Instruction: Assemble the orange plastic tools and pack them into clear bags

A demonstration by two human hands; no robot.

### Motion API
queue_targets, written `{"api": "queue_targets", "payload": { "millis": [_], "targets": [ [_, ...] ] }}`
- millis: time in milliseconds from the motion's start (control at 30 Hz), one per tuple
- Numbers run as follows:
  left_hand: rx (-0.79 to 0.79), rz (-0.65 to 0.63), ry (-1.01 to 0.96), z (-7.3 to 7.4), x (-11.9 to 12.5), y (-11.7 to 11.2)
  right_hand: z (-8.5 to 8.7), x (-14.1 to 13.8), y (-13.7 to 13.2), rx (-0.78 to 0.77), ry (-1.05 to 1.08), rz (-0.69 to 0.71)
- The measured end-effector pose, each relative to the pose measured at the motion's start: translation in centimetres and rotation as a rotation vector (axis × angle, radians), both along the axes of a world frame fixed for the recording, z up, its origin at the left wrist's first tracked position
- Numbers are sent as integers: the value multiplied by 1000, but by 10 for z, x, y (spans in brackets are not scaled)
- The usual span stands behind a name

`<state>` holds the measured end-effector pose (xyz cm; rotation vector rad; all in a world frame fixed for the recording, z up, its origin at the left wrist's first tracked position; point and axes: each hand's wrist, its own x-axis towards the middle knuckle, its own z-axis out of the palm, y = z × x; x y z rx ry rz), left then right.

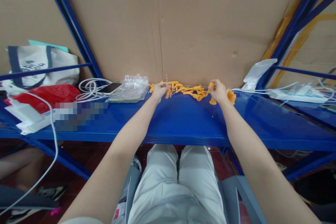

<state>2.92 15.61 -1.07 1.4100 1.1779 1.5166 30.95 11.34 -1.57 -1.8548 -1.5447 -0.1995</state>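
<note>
At the back of the blue shelf, a row of orange plastic pieces (pixel 197 95) with flared, trumpet-like ends lies in a loose pile. My left hand (pixel 159 90) is at the left end of this pile, its fingers pinched together. A thin spiral metal piece (pixel 166 77) sticks up from its fingertips, and more silvery coil shows just below, among the orange pieces. At the right end, my right hand (pixel 218 91) has its fingers closed round an orange flared piece (pixel 212 85). More orange pieces (pixel 231 96) lie partly hidden behind that hand.
Cardboard (pixel 199 31) walls off the back of the blue shelf (pixel 183 119). To the left are clear plastic bags (pixel 131 89), a phone (pixel 111 87), coiled white cable (pixel 90 89), a red bag (pixel 49 96) and a power strip (pixel 36 122). Another strip (pixel 299 95) is at right.
</note>
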Motion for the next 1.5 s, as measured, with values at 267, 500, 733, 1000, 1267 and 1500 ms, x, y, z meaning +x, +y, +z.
{"api": "queue_targets", "payload": {
  "millis": [267,500,733,1000,1267,1500],
  "targets": [
    [30,15,5,1,4,-4,-5,3,3,-242,-84,-7],
    [25,11,47,1,4,-6,-11,12,7,-279,-117,-8],
    [39,-8,124,-1,4,-5,-15,15,13,-252,-142,-13],
    [142,58,198,-3,7,-4,-15,11,8,-235,-200,-43],
    [292,33,638,-4,21,7,-15,6,1,-197,-244,-86],
    [178,102,1064,-3,37,19,-10,-19,-5,-10,-380,76]
  ]
}}
